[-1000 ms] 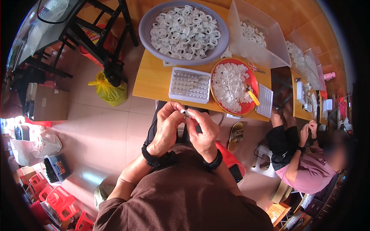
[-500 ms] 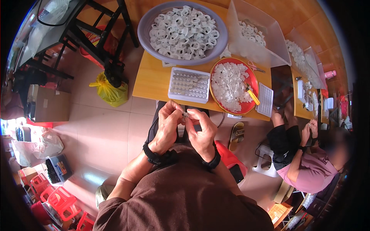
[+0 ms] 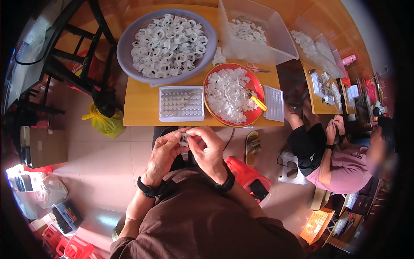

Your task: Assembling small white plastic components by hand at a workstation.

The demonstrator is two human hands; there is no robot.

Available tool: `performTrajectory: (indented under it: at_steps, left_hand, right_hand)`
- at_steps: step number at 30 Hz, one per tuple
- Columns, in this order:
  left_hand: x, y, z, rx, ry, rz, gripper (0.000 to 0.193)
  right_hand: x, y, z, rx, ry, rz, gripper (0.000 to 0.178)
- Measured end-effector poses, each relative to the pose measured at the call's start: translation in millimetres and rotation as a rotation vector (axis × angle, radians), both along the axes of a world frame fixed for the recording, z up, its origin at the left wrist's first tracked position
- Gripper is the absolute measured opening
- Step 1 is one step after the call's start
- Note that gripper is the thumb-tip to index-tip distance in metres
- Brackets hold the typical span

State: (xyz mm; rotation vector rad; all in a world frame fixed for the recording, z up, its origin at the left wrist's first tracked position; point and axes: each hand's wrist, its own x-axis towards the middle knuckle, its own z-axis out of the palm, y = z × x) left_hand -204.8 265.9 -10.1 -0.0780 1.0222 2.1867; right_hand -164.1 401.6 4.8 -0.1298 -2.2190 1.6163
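Between my two hands, just in front of the table edge, is a small white plastic part (image 3: 184, 139) with a dark spot. My left hand (image 3: 166, 149) pinches it from the left, and my right hand (image 3: 208, 149) grips it from the right with thumb and fingers. Nearest to them on the table is a white tray (image 3: 181, 118) with rows of round silvery pieces. Right of that, a red round tray (image 3: 258, 84) holds a heap of clear-white plastic pieces, with a yellow-handled tool (image 3: 258, 101) lying on them.
A grey-lilac basin (image 3: 123, 56) full of white ring-like parts stands at the back left. Behind the red tray are a clear bin (image 3: 276, 43) and scissors (image 3: 258, 69). A white slotted tray (image 3: 274, 103) lies right. A co-worker (image 3: 340, 168) sits at the right.
My view has shifted, so the table sits further left. My hands have turned the white part, and more of its face shows between the fingers.
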Motion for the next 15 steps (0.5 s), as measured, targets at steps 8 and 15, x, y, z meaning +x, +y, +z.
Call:
performTrajectory:
  at_steps: [8, 15]
  left_hand:
    - [-4, -5, 0, 0.063, -0.127, 0.058, 0.031]
    - [-13, -16, -5, 0.124, -0.162, 0.079, 0.029]
  right_hand:
    - [5, 61, -9, 0.103, -0.053, -0.280, 0.010]
    - [-3, 105, -14, 0.199, -0.131, -0.318, 0.010]
